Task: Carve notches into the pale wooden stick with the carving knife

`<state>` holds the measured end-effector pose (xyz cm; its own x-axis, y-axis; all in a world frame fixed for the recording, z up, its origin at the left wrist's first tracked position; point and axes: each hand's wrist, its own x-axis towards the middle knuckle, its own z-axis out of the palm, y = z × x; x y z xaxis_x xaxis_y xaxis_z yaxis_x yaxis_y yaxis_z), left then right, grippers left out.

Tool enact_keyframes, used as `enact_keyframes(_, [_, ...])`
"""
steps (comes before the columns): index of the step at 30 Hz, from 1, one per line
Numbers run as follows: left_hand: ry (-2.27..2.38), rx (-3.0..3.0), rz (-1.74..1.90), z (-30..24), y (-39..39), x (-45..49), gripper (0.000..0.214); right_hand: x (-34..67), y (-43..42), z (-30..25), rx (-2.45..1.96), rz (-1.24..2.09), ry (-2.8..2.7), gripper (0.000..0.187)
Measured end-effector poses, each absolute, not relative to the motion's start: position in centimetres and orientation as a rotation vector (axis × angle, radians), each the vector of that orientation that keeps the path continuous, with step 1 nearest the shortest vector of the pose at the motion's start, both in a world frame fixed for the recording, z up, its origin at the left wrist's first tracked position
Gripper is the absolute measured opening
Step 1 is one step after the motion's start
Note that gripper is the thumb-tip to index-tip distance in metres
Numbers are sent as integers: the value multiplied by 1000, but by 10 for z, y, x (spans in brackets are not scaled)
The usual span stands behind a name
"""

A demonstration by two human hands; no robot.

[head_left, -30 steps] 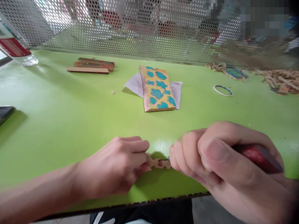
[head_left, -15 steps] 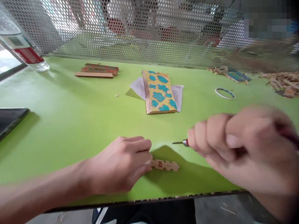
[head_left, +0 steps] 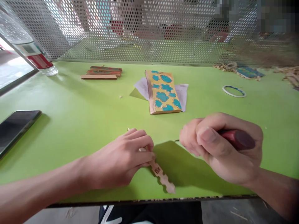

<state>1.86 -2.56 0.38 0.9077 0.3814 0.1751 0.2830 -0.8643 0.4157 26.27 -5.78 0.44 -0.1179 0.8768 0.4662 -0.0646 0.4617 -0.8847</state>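
Left hand [head_left: 118,160]: The fingers are held together and curled over the upper end of the notched wooden piece [head_left: 162,175], by which it is pinned against the bench [head_left: 70,124]. The thumb cannot be made out.

Right hand [head_left: 220,146]: The fingers are clamped together around the red handle of a carving knife [head_left: 237,139], and the thumb is laid along the handle. By this grip the short blade is kept projecting beyond the fingers.

Blade [head_left: 177,140]: Only a thin tip is visible. It is held near the wood but apart from it.

Wood position: The piece is lying aslant near the front edge of the bench, about midway along it, with its free end just short of that edge. Its notches are left exposed beside the hands.

Bench middle: A painted wooden block [head_left: 162,93], yellow with turquoise patches, is placed on a sheet of paper [head_left: 184,96], well back from the hands.

Far left corner: A bottle [head_left: 35,56] and stacked wood strips [head_left: 100,73] are set near the far edge.

Left edge: A phone [head_left: 16,130] is lying flat.

Far right corner: A tape ring [head_left: 233,91] and wood shavings [head_left: 289,77] are kept away from the hands.

Far edge: A perforated metal screen [head_left: 140,31] is standing along it.
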Motion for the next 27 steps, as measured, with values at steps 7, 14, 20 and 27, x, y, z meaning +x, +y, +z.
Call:
enact_keyframes(7, [536,2679,337,5,-26,18,25,263,-58,11,-864,834,-1587,18])
enact_keyframes(14, [694,2613,355,5,-27,15,24,269,-39,28,-1213,700,-1682,28])
enact_keyframes(20, [675,2619,334,4,-24,14,25,278,-27,19,-903,1202,-1486,20])
enact_keyframes(27, [546,2695,478,6,-15,12,33,276,-33,17,-749,1300,-1506,19])
